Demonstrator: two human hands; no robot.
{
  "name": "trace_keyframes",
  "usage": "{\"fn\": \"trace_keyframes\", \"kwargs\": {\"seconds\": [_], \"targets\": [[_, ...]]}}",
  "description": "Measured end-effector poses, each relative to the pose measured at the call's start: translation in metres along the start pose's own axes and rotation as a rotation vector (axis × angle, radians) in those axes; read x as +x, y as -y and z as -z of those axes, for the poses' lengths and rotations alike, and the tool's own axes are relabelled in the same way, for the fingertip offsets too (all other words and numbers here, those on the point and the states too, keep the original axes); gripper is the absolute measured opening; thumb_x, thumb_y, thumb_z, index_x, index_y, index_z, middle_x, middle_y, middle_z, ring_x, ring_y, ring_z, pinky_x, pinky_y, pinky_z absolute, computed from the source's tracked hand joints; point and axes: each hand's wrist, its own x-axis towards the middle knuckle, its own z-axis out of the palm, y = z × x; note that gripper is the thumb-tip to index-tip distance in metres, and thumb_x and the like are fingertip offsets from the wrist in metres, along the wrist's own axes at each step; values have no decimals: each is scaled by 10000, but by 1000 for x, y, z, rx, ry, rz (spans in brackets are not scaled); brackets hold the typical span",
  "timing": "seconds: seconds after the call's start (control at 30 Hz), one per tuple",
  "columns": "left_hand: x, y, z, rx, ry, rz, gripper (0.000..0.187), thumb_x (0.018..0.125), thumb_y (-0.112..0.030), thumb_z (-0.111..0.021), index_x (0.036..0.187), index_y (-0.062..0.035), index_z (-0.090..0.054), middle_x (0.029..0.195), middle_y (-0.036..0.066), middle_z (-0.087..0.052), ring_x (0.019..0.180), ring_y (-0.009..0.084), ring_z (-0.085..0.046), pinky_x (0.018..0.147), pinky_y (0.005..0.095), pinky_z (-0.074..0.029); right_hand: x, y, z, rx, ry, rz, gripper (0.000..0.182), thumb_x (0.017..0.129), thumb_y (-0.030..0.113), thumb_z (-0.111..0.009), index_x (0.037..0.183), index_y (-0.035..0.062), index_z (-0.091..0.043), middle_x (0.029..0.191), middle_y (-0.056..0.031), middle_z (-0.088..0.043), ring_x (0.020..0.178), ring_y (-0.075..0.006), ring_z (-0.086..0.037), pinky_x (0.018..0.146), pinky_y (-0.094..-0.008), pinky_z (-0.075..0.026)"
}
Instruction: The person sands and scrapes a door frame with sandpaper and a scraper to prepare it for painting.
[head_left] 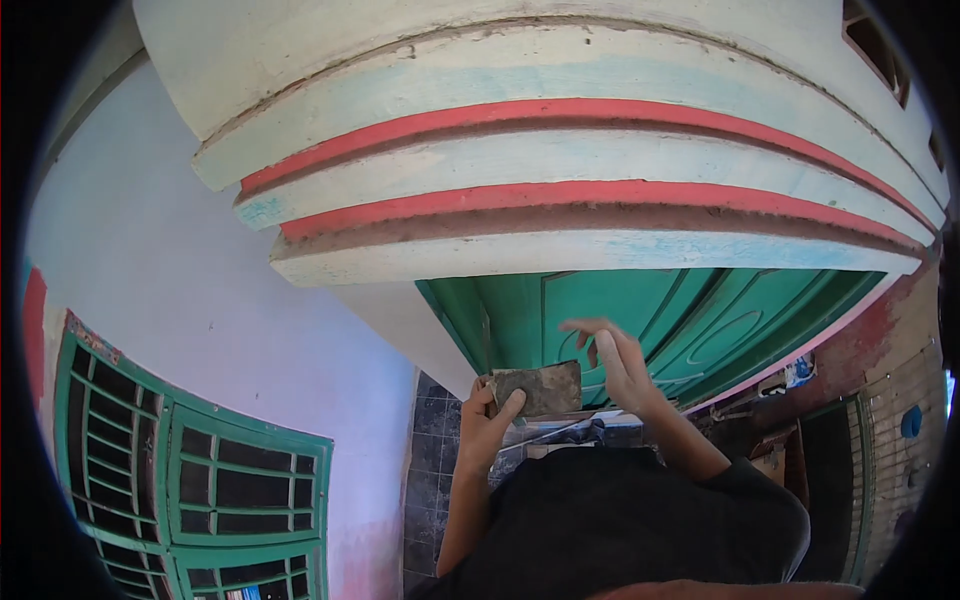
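In my left hand (486, 428) is a worn, grey-brown rectangular piece (542, 388) that looks like folded sandpaper. The thumb lies across its face and the fingers are behind it. Just to the right, my right hand (618, 368) is raised with its fingers apart and bent, holding nothing. Both hands are in front of green door panels (610, 305), below a stepped white and red moulding (600, 165) whose grooves are dusty.
A pale wall (250, 310) with a green-framed barred window (240, 480) stands on the left. Dark floor tiles (430, 450) show below. At the right are a wire mesh panel (900, 440) and some cluttered items.
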Motion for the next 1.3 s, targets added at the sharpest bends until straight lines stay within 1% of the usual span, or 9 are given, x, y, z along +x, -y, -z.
{"fn": "trace_keyframes", "kwargs": {"seconds": [0.13,0.37,0.5,0.7,1.0,1.07,1.17,1.2,1.3], "targets": [[3,-2,-3,139,126,-100,211,919,-131,-813,1045,31,-763,1225,80,-558,1139,174,-526,968,318,-422,8,25,20,-794,84,449,469,903,48,-655,1368,106,-653,1416,-140,-622,1121,-308,-646,890,-388,-566],[11,-38,-32,471,440,-147,229,857,-111,-855,1000,38,-757,1169,74,-495,1047,186,-532,875,293,-456,4,36,29,-1099,198,593,572,824,110,-671,1390,181,-629,1559,-102,-498,1167,-276,-627,921,-411,-574],[18,-64,-48,751,553,-252,228,829,-162,-884,937,3,-769,1119,96,-507,916,210,-574,730,338,-503,-5,37,36,-1197,67,734,474,850,157,-665,1324,148,-668,1417,-95,-587,1134,-246,-612,920,-416,-543],[19,-96,-74,996,675,-532,254,800,-204,-900,884,-11,-757,1155,169,-555,942,302,-661,763,429,-551,-13,45,42,-1388,-7,761,348,849,177,-674,1183,87,-707,1215,-77,-642,1105,-221,-599,886,-445,-505],[35,-121,-69,577,582,-680,196,819,-83,-855,870,24,-699,1464,249,-567,1082,362,-714,843,418,-582,-24,57,112,-1237,-318,543,287,802,36,-685,1089,40,-688,1062,-100,-680,1013,-278,-673,850,-424,-521],[43,-120,-68,491,560,-716,179,867,-32,-815,879,55,-659,1415,256,-630,1072,317,-728,864,409,-574,-28,68,134,-1105,-512,509,314,793,-151,-641,1073,-11,-661,1047,-168,-725,981,-337,-714,844,-434,-567],[51,-110,-72,329,395,-496,160,987,-71,-721,943,41,-616,1108,191,-767,967,153,-698,834,301,-540,-23,93,173,-803,-828,377,122,1070,-13,-550,1152,-35,-637,1000,-140,-711,929,-172,-684,815,-308,-550],[55,-108,-70,326,409,-494,160,987,-71,-721,943,41,-616,1108,191,-767,967,153,-698,834,301,-540,-14,112,184,-930,-921,437,134,1034,-3,-612,1160,-25,-652,881,-122,-705,758,-154,-651,695,-275,-508],[69,-107,-71,330,375,-507,250,1051,-73,-630,1257,68,-614,1158,75,-684,1044,133,-618,978,294,-488,7,124,221,-999,-1002,423,123,1032,48,-651,1136,-16,-631,816,-142,-662,680,-163,-579,677,-278,-485]]}}
